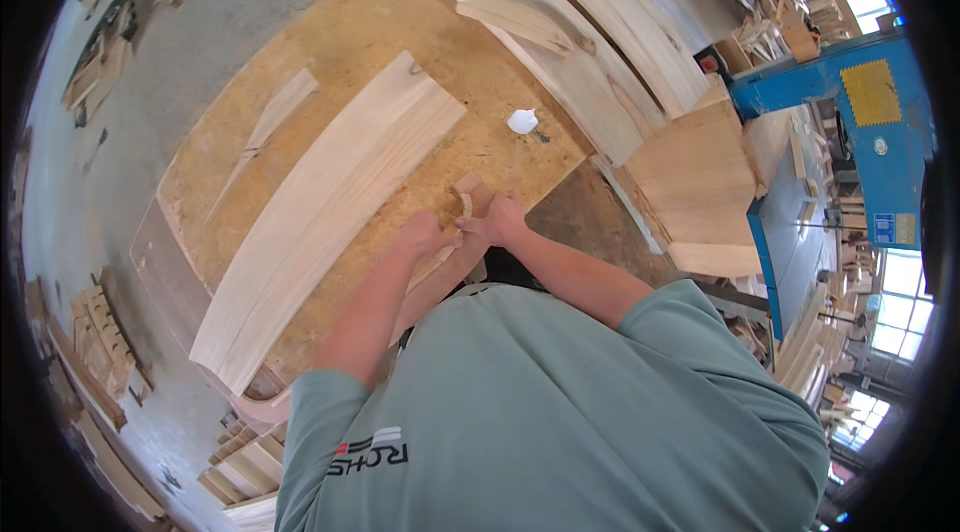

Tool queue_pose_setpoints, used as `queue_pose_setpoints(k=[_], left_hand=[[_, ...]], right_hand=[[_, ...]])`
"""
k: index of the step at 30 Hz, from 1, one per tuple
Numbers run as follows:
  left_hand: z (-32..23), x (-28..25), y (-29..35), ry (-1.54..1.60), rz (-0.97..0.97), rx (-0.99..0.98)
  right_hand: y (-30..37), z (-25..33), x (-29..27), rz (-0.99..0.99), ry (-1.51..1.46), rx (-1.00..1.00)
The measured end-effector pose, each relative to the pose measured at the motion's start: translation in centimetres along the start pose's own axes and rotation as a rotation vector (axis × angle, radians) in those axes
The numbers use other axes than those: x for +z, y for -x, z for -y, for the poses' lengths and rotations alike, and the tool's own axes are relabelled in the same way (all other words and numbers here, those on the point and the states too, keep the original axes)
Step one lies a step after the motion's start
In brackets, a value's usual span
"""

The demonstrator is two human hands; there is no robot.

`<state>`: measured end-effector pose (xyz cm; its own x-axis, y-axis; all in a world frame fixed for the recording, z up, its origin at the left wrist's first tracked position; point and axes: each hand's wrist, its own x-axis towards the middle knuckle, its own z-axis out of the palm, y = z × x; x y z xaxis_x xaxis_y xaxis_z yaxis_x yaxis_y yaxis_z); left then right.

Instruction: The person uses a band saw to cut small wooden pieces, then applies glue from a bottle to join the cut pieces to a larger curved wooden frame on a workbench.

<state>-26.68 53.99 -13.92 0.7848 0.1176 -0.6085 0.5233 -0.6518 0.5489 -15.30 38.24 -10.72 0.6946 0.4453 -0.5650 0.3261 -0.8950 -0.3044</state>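
My left hand and my right hand are close together at the table edge near my body. The fingers of both are closed around a small tan piece with a pale, ragged-looking strip along one side. What it is made of I cannot make out, and my fingers hide part of it. Under my hands a narrow brownish board runs along the near edge. Just beyond my left hand lies a wide, pale wooden board, flat on the yellowish worktable.
A thin pointed wood offcut and a small white lump lie on the worktable. Long planks with an offcut on top stretch along its far right side. A blue machine with a metal table stands to the right. Wood stacks sit around the floor.
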Motion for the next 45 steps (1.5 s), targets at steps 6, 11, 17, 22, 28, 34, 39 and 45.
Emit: queue_pose_setpoints(k=[6,11,17,22,28,34,39,45], left_hand=[[-1.9,-1.9,4.6,0.213,-0.099,-0.158],[4.6,2.4,13.4,0.300,-0.640,-0.101],[11.2,7.5,24.2,-0.089,-0.573,-0.330],[14.2,10.4,23.8,0.055,-0.619,-0.262],[11.6,9.8,22.0,-0.050,-0.678,-0.297],[11.2,8.9,21.2,-0.027,-0.609,-0.315],[13.9,10.2,21.2,0.024,-0.618,-0.316],[13.4,10.1,20.8,0.030,-0.588,-0.349]], right_hand=[[0.5,-0.3,-0.3,0.040,-0.082,0.036],[3.6,-4.0,0.8,-0.097,-0.537,-0.163],[3.9,-6.6,2.2,0.017,-0.547,-0.196],[1.9,-6.4,4.7,0.083,-0.723,-0.213],[0.8,-5.7,3.0,0.032,-0.712,-0.185],[-0.3,-7.3,2.0,-0.009,-0.614,-0.204],[1.9,-7.1,1.6,0.104,-0.815,-0.145],[2.7,-12.8,2.7,0.043,-0.830,0.030]])
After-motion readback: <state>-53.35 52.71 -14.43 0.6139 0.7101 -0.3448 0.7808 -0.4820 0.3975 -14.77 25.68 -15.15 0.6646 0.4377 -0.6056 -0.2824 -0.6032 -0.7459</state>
